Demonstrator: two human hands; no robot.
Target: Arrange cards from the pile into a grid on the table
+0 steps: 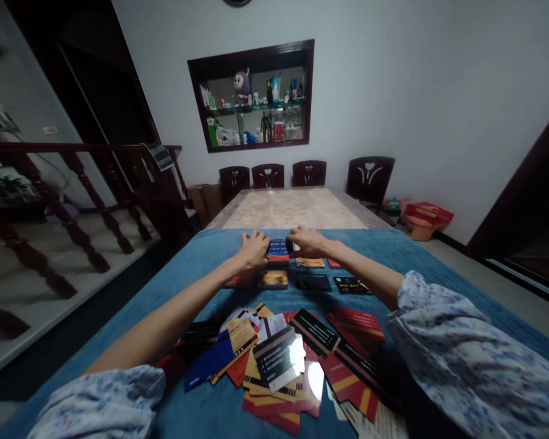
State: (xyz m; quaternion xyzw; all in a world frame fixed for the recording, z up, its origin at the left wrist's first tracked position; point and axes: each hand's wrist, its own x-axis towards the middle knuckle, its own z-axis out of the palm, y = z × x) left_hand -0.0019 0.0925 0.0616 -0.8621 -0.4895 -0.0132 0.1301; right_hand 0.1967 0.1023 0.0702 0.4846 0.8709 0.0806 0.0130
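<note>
At the far row of cards, my left hand (255,249) has its fingers curled at the left edge of a blue card (278,246). My right hand (304,242) bends its fingers down at the right edge of that card, beside something dark. The blue card lies over a red one, between both hands. Close by are an orange card (310,263), a gold card stack (273,280), a dark card stack (313,282) and a black card (351,285). My left hand partly covers the cards beneath it. Nearer me spreads a loose heap of mixed cards (281,360).
A blue cloth (174,274) covers the near part of the long table (302,207). Several dark chairs (370,177) stand around its far end. A wooden railing (73,207) runs along the left, and an orange bin (421,227) stands at the right wall.
</note>
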